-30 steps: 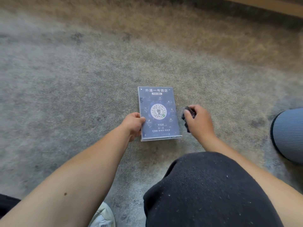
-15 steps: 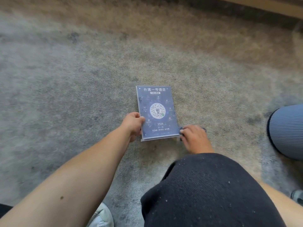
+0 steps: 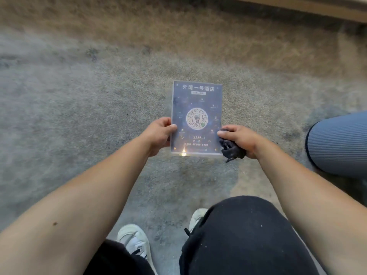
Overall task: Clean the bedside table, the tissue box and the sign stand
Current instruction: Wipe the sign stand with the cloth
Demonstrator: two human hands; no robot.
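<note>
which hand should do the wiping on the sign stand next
Right, probably. The right hand already holds the dark cloth bunched against the sign stand's right edge, while the left hand grips its left edge and can steady it.

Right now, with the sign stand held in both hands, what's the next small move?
Probably wipe the sign stand face with the dark cloth. The left hand already steadies its left edge, and the right hand holds the cloth bunched at its lower right edge.
</note>
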